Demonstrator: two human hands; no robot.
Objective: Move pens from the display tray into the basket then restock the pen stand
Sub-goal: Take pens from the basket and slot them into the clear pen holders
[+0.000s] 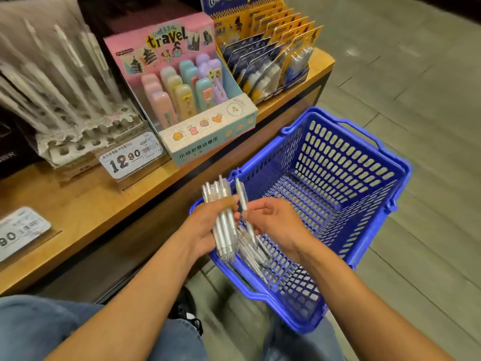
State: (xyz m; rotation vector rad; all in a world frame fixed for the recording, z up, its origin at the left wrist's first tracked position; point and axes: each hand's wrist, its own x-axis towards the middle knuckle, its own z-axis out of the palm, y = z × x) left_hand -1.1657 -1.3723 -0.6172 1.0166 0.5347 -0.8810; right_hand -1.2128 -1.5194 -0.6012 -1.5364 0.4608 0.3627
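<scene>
A blue plastic basket (390, 178) stands on the floor beside the shelf, with several clear pens (253, 252) lying in its near left corner. My left hand (205, 227) is shut on a bundle of clear white pens (223, 222) above the basket's left rim. My right hand (276, 225) pinches a single pen (243, 204) upright, right next to the bundle. The pen stand (78, 136) sits on the shelf at the upper left, with many pens standing in it and empty holes along its front rows.
On the wooden shelf (86, 204) stand a price tag reading 12.90 (130, 156), a pink "travel" eraser box (187, 100) and a yellow card display (273, 53). Grey tiled floor lies to the right. My knees in jeans are at the bottom.
</scene>
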